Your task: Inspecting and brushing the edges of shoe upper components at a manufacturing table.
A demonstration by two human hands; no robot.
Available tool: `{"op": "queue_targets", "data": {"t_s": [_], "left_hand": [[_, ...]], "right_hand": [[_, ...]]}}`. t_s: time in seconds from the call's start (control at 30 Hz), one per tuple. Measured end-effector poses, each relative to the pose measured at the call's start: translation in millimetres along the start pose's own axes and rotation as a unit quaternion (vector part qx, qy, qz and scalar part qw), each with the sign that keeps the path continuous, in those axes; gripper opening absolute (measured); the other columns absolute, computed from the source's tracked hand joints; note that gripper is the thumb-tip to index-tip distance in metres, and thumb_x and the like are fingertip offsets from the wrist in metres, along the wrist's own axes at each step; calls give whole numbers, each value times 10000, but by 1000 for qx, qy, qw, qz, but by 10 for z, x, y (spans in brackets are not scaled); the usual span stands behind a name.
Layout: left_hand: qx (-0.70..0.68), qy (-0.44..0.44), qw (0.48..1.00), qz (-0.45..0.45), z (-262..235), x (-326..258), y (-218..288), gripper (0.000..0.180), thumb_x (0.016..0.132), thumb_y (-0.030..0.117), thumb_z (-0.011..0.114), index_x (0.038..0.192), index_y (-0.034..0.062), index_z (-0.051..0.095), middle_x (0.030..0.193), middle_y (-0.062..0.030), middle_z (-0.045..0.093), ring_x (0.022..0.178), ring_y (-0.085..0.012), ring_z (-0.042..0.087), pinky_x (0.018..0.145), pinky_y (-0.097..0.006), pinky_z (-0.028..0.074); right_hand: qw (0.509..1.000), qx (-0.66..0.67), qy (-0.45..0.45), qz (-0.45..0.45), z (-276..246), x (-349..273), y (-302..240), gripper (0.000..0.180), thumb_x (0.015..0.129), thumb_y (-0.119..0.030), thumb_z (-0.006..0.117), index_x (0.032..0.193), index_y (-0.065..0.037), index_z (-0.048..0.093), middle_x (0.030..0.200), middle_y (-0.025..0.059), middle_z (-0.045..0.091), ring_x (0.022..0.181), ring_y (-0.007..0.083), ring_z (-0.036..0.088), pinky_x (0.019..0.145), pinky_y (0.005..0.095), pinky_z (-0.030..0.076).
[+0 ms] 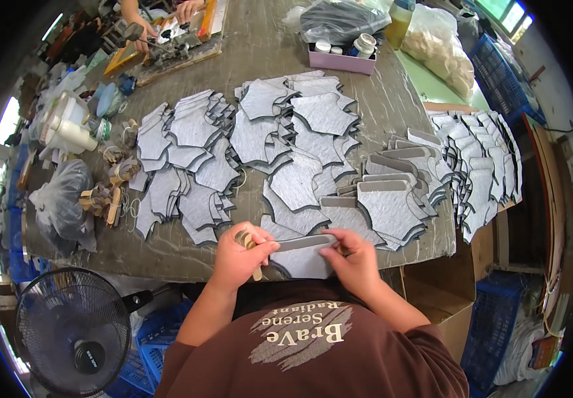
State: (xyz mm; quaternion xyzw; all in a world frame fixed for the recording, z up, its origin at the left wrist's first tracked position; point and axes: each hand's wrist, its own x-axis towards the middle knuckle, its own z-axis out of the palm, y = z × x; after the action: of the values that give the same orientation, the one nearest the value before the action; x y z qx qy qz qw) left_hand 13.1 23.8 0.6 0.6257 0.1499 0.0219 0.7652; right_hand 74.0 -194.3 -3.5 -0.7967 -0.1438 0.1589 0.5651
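Note:
Close to my body at the table's near edge, I hold a grey cut-out piece with a darker grey strip along its top edge. My left hand is closed, its thumb pressing on the strip's left end. A flat wooden stick with a dark-marked upper end is also gripped in that hand. My right hand pinches the piece at its right end. Just beyond lie overlapping stacks of similar grey pieces. On the right, a stack of pieces with dark strips is fanned out.
More grey pieces hang over the right side. Beyond stands a pink box of jars. At far left, another person's hands work at an orange frame. Wooden sticks, a plastic bag and a fan are left.

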Motion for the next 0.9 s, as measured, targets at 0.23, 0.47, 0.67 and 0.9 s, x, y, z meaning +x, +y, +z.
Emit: {"op": "queue_targets", "data": {"t_s": [0.23, 0.47, 0.67, 0.9], "left_hand": [[502, -51, 822, 265, 224, 401, 111, 319, 683, 4, 677, 987, 9, 579, 1049, -166, 625, 804, -296, 640, 669, -388, 511], [641, -106, 702, 293, 222, 850, -42, 407, 678, 27, 620, 1077, -5, 551, 1059, -165, 630, 808, -320, 637, 659, -392, 519], [592, -69, 699, 395, 176, 325, 103, 346, 661, 38, 623, 1003, 2, 579, 965, -147, 644, 781, -293, 642, 643, -361, 525], [534, -177, 779, 276, 219, -222, 59, 297, 804, 225, 614, 987, -7, 584, 909, -141, 623, 698, -272, 626, 566, -334, 501]], "right_hand": [[842, -429, 302, -127, -845, 257, -167, 456, 701, -164, 738, 1130, -110, 593, 1013, 90, 550, 925, 320, 519, 782, 410, 449], [862, -442, 145, -200, -350, 165, 56, 335, 692, -167, 720, 1012, -126, 631, 1017, 68, 545, 848, 267, 518, 706, 365, 440], [843, -435, 203, -242, -307, 192, 207, 279, 683, -182, 720, 950, -147, 648, 994, 38, 548, 822, 240, 523, 691, 351, 431], [829, -435, 213, -279, -310, 151, 151, 223, 684, -185, 721, 898, -163, 661, 987, 16, 561, 812, 227, 523, 679, 341, 422]]}}
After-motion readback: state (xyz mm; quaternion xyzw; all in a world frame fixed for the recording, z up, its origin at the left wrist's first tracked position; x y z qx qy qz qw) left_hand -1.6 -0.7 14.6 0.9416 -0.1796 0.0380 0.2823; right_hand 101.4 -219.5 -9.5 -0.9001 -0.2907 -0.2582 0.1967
